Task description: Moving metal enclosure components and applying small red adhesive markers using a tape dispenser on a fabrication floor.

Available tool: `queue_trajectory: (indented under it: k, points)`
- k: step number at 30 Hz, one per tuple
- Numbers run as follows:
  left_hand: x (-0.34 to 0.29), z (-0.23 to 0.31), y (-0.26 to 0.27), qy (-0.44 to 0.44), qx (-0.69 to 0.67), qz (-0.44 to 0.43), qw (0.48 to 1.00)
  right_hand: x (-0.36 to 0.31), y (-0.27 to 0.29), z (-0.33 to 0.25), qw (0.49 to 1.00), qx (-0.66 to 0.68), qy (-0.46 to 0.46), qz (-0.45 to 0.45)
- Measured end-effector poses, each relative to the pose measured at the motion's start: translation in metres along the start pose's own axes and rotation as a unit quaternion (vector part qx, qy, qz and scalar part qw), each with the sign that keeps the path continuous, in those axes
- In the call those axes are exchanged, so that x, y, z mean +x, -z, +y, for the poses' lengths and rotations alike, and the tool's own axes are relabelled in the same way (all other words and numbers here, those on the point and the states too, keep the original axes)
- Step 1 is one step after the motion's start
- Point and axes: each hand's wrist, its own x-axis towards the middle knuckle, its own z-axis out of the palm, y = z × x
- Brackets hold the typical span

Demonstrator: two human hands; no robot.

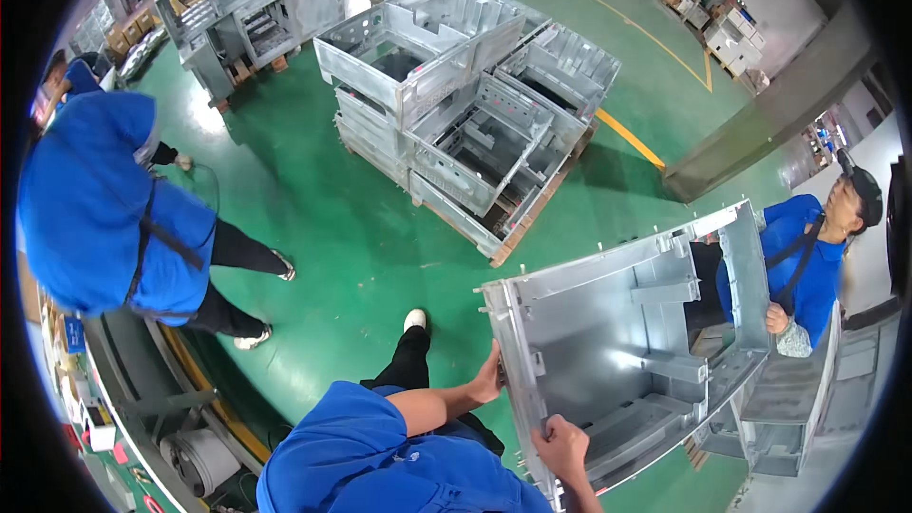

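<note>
A large grey sheet-metal cabinet frame (608, 323) hangs tilted in front of me, its open side showing inner brackets and a flat back panel. My left hand (487, 377) presses on the outside of its left end, fingers curled around the edge and partly hidden. Lower down, my right hand (562, 445) is closed over the rim of the same end wall. At the frame's far right end, a co-worker in blue (803, 256) grips the other side with one visible hand (777, 318).
Stacked metal frames (456, 95) stand on a wooden pallet ahead. More metal housings (252, 9) sit at the back left. Another worker in blue (114, 199) bends at the left beside a conveyor-like bench (142, 370). A thick pillar (769, 104) rises at the right; further metal frames (784, 408) lie behind the co-worker.
</note>
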Motion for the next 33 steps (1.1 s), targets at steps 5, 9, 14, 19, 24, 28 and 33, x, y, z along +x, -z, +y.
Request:
queue_trajectory:
  k: [5,9,14,19,24,28,33]
  points:
    - [0.085,0.051,0.000,0.020,-0.038,0.123,0.992,0.102,0.010,-0.014,0.999,-0.026,-0.024,-0.008]
    - [0.126,0.112,-0.005,0.031,-0.044,0.147,0.988,0.180,0.003,-0.027,0.999,-0.031,0.018,-0.014]
    - [0.142,0.201,-0.018,0.027,-0.020,0.167,0.985,0.269,-0.014,-0.055,0.998,0.000,0.051,-0.034]
    - [0.204,0.245,0.034,-0.031,-0.045,0.144,0.988,0.345,-0.040,-0.075,0.993,0.010,0.100,-0.059]
    - [0.253,0.263,0.078,-0.067,-0.105,0.096,0.988,0.401,-0.047,-0.096,0.986,0.030,0.121,-0.107]
    - [0.264,0.279,0.074,-0.060,-0.172,0.057,0.982,0.438,-0.051,-0.108,0.985,0.016,0.131,-0.107]
    - [0.268,0.317,0.060,0.038,-0.160,0.143,0.976,0.488,-0.058,-0.132,0.984,-0.006,0.118,-0.133]
